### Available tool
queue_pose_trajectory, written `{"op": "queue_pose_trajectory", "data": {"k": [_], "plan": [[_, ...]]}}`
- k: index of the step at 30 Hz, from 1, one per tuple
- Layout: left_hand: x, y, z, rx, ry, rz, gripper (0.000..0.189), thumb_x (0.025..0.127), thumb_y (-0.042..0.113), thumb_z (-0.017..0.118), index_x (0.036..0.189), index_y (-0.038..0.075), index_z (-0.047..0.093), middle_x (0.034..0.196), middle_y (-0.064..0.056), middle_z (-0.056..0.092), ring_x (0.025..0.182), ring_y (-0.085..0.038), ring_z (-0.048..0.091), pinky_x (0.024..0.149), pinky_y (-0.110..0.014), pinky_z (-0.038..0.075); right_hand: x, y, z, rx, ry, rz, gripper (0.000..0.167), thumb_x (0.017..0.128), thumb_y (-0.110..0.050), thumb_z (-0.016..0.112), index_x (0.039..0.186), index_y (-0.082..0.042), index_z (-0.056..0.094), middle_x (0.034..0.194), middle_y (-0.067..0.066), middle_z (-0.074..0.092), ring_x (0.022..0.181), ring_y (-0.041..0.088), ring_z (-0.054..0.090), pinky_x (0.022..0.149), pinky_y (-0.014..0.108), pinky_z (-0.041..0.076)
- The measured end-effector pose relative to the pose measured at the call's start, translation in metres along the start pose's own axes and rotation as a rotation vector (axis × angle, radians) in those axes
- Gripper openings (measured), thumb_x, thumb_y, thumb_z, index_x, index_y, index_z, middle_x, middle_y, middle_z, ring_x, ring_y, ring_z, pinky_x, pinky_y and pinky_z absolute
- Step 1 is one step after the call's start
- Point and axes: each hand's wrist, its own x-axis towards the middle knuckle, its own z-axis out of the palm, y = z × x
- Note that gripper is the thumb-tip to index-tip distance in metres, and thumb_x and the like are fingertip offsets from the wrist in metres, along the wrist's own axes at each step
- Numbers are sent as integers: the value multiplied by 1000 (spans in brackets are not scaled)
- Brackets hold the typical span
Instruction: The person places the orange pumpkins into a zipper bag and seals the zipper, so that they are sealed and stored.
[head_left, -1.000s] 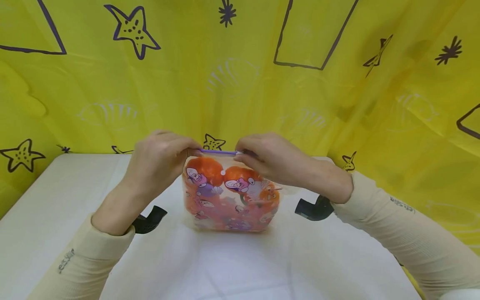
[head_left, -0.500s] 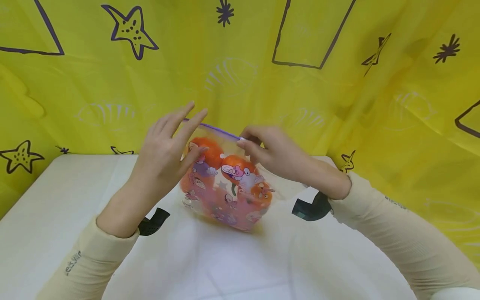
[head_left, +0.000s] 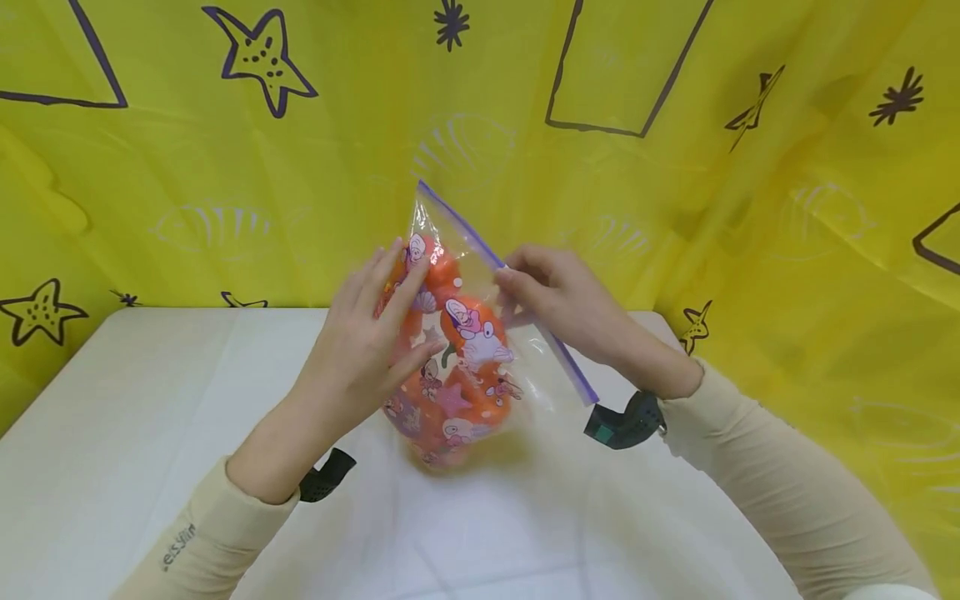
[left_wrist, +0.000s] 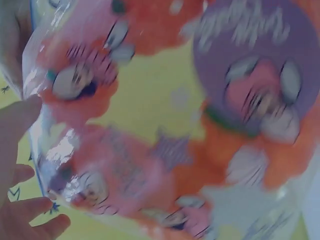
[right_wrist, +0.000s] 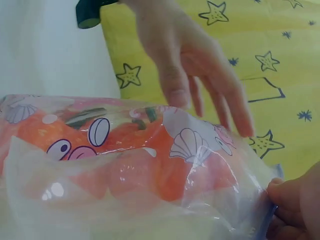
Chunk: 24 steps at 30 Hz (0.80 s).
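Observation:
A clear zip bag [head_left: 468, 333] printed with pink and purple cartoon figures stands tilted above the white table, filled with round orange-red items [right_wrist: 170, 170]. Their kind is blurred by the print; bits of green show among them. My right hand [head_left: 566, 296] pinches the purple zip edge [head_left: 468, 229] near its middle between thumb and fingers. Along the bag's left side lies my left hand [head_left: 360, 333], fingers spread and nearly straight. In the right wrist view the left hand [right_wrist: 195, 65] hangs just over the bag; the right hand [right_wrist: 300, 205] grips the zip edge.
A white table [head_left: 180, 400] spreads beneath the bag and both arms. Behind it hangs a yellow cloth [head_left: 337, 167] with stars and shells drawn on it. Each wrist carries a black camera mount [head_left: 626, 421].
My left hand has let go of the zip edge and moved onto the bag's left side. The bag has turned and tilted, its left top corner rising, while my right hand keeps its pinch.

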Motion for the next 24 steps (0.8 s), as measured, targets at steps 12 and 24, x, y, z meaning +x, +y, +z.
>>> {"op": "queue_pose_trajectory", "data": {"k": [12,24], "plan": [[-25,8,24,-9,-282,-144,102,87,57,67,161,21,8,167,-13,7,153,-38,13,117,-68,21,-8,38,17,393,68,227,29,104,-15,51,121,7,57,108,10,62,93,18,67,81,33,62],[-52,16,54,-109,-510,-278,115,76,75,65,160,33,-3,168,-7,7,152,-39,13,115,-72,18,-26,85,32,599,180,391,38,104,-19,51,132,7,49,110,6,60,94,12,67,83,30,60]]}}
